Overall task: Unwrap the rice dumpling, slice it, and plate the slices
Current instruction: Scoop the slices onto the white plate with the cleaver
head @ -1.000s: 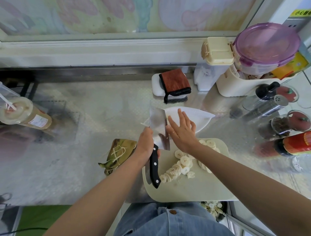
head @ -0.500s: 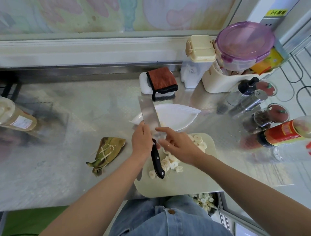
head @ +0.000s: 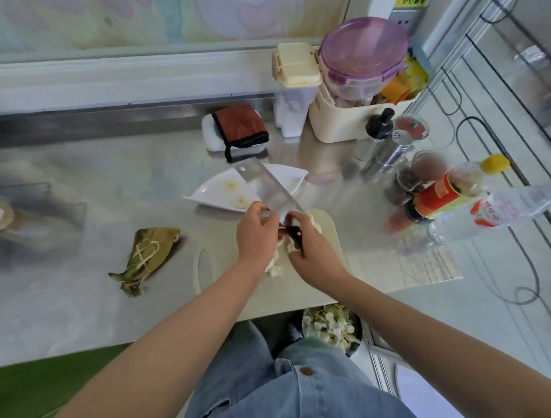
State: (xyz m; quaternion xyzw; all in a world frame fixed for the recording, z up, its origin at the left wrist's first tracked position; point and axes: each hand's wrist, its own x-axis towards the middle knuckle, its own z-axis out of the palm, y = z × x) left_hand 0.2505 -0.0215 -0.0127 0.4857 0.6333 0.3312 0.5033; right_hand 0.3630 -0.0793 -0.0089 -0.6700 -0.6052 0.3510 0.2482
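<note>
White characters on the red label of a clear plastic bottle (head: 489, 216) are too blurred to read. The sauce bottle (head: 441, 191) label and a yellow sign (head: 410, 3) are likewise illegible.

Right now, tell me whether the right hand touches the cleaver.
Touching: the head view shows the right hand wrapped round the black handle of the cleaver.

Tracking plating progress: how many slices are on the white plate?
2 slices show on the plate: one central, one nearer its front rim. The cleaver covers part, so more may be hidden.
</note>
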